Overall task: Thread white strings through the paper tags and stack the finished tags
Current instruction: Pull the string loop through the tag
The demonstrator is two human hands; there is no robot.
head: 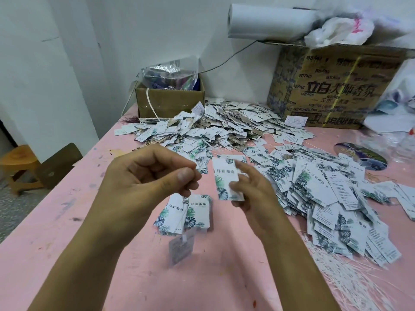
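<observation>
My left hand (pixel 152 176) is raised over the pink table (pixel 67 221) and pinches a thin white string, from which a blurred tag (pixel 180 248) dangles. My right hand (pixel 249 189) holds an upright white paper tag (pixel 224 178) printed with green leaves. Below the hands lies a small stack of tags (pixel 190 213). A heap of loose tags (pixel 332 198) spreads to the right. A bundle of white strings (pixel 350 277) lies at the lower right.
A big pile of strung tags (pixel 224 126) covers the far middle of the table. Behind it stand a small open cardboard box (pixel 168 102) and a large printed carton (pixel 332 86) with a paper roll (pixel 269 23) on top. A wooden stool (pixel 20 164) stands left of the table.
</observation>
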